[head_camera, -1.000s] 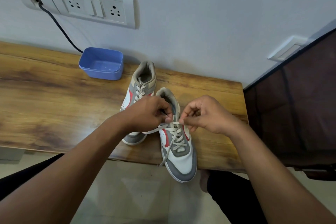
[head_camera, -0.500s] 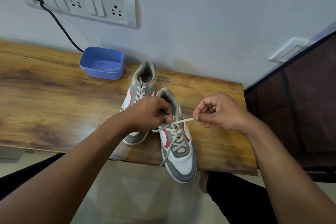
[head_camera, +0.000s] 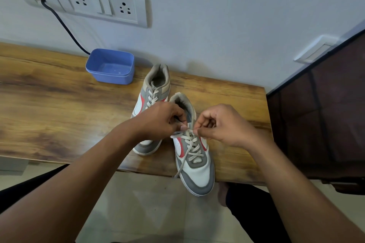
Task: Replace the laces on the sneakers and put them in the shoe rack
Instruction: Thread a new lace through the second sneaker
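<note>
Far grey, white and red low-top sneaker (head_camera: 153, 92): stands just right of the blue plastic tub (head_camera: 110, 67) on the brown wood-grain worktop (head_camera: 59, 108), laced to the top.
Near sneaker (head_camera: 194, 160), same colours: right of the tub and closer to the person, touching its mate, toe overhanging the worktop's front edge.

Left hand (head_camera: 160, 120): grip closed, thumb and forefinger pinching the flat beige lace (head_camera: 192, 144) at the top eyelets.
Right hand (head_camera: 221, 124): grip also closed in a pinch on that lace, just across the tongue. One loose end trails down past the toe and off the edge.

Handling (judged): the lace is soft, limp and light. Hold it by the tip to thread and close to the eyelet to tension; the weave should grip, not slip. The sneaker looks light, with a pliable upper and a stiffer sole; lift it by the heel collar. The overhanging toe could tip under a tug.

Writing: none legible on the sneakers, the tub or the white wall switch plate (head_camera: 98, 4).
</note>
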{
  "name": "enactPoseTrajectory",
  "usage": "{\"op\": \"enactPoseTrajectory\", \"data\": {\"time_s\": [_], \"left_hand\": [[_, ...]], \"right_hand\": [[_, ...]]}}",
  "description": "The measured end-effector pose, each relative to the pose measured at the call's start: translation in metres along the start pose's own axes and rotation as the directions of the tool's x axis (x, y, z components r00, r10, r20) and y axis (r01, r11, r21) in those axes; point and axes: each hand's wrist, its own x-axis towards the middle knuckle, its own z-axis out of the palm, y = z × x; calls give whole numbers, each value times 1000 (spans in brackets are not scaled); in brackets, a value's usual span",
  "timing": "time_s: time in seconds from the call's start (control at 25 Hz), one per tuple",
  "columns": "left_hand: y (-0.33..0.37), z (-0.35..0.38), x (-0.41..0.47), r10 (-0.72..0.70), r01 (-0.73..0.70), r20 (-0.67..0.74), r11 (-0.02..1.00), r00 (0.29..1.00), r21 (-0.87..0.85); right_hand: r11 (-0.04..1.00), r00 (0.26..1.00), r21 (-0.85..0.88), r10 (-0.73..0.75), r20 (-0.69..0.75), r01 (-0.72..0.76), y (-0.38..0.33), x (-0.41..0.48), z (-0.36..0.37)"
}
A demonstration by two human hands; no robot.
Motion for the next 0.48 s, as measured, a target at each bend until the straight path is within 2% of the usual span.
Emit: {"op": "enactPoseTrajectory", "data": {"time_s": [0.12,0.2,0.28,0.4,0.48], "left_hand": [[0,-1,0,-2,2,6,1000,1000,-13],[0,-1,-1,2,-2,9,1000,1000,-20],[1,-1,-1,6,-5,13,1000,1000,-8],[2,-1,0,4,-4,14,1000,1000,-8],[1,-2,-2,7,-7,8,1000,1000,-19]], "right_hand": [[999,990,8,43,-134,-42,10,0,-24],[997,994,8,75,-78,-74,10,-4,-23],[999,999,-19,42,9,-41,3,-4,-6],[1000,997,8,26,-79,-25,9,1,-13],[998,995,33,61,-76,-59,12,0,-22]]}}
